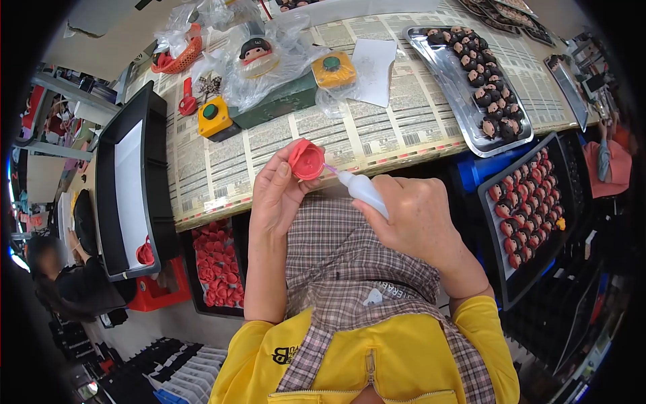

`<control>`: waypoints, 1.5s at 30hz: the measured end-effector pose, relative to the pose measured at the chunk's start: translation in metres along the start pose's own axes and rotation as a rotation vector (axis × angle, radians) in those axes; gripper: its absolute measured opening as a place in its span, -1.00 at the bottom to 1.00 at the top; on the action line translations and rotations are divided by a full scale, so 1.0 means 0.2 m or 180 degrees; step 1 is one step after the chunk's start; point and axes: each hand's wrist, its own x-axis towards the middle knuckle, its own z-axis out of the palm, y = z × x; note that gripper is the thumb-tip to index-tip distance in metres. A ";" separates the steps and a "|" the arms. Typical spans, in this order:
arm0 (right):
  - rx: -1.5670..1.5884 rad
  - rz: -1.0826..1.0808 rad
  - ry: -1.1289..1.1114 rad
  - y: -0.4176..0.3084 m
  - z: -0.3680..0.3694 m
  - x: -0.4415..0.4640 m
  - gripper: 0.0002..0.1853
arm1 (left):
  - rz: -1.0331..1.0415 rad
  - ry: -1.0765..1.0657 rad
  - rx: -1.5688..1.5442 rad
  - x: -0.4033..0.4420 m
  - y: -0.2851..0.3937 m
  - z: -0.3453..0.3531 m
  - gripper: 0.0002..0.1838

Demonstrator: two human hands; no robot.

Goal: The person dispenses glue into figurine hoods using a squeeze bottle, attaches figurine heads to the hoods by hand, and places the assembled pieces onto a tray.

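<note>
My left hand (281, 185) holds up a red cup-shaped piece (308, 160) near the table's front edge, its hollow side showing. My right hand (414, 219) is wrapped round a small white squeeze bottle (363, 192). The bottle's thin purple tip points left and reaches the rim of the red piece; whether it touches cannot be told. Behind them, a doll head with black hair (256, 52) lies on clear plastic over a green box (276, 102). Two yellow button boxes (217, 118) stand beside and on the green box.
A metal tray (464, 128) of small dark-haired heads lies back right. Black trays hold red-and-black heads (525, 209) at right and red pieces (217, 262) below the table. A long black tray (124, 195) stands left. People (74, 269) sit at both sides.
</note>
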 end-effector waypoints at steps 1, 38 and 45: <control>0.0042 0.0040 -0.0043 0.00 0.00 0.00 -0.72 | 0.0015 -0.0036 -0.0013 0.00 0.00 -0.01 -0.49; -0.0062 0.0907 0.1214 0.47 0.13 0.22 -0.70 | -0.0225 -0.0069 -0.0821 0.05 -0.05 -0.06 -0.46; -0.0916 0.1362 0.0831 0.60 0.46 0.49 -0.56 | -0.0371 -0.0066 -0.0958 0.07 -0.05 0.01 -0.46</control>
